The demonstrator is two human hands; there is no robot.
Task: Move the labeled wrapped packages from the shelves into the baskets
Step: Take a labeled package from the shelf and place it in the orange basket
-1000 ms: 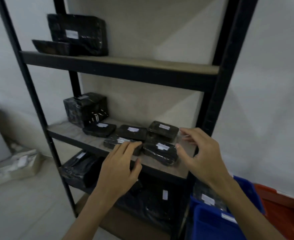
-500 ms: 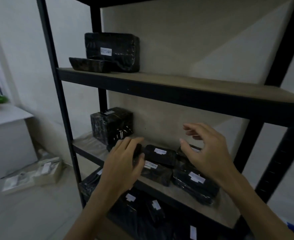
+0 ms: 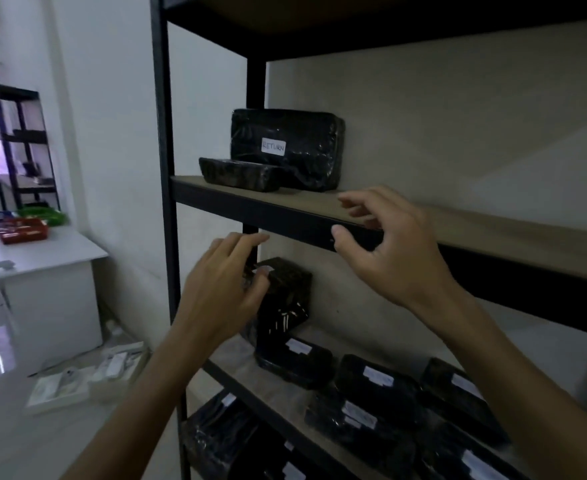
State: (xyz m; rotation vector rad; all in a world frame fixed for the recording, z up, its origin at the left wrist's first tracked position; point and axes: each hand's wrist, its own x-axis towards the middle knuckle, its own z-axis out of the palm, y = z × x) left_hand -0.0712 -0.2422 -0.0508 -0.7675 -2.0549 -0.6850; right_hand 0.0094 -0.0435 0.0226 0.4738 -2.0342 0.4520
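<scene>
Hovering before the rack (image 3: 162, 237), both hands hold nothing: the left hand (image 3: 222, 289) has its fingers nearly straight and loosely spread, and the right hand (image 3: 392, 251) has its fingers lightly curved with the thumb apart. The left hand covers part of a boxy package (image 3: 285, 296) on the middle shelf (image 3: 229, 355); whether it touches it cannot be told. The right hand sits in front of the upper shelf (image 3: 492, 230), at its front edge. At 11 o'clock from that hand, a big package (image 3: 302, 133) stands against the wall, its label (image 3: 274, 147) reading RETURN, with a flat package (image 3: 240, 174) lying just before it at 8 o'clock. At 6 o'clock from the hands, labelled packages (image 3: 295, 362) lie close together on the middle shelf. Far off at 9 o'clock, a table (image 3: 42, 258) bears a red tray (image 3: 23, 230); boxes (image 3: 87, 375) lie on the floor at 8 o'clock.
</scene>
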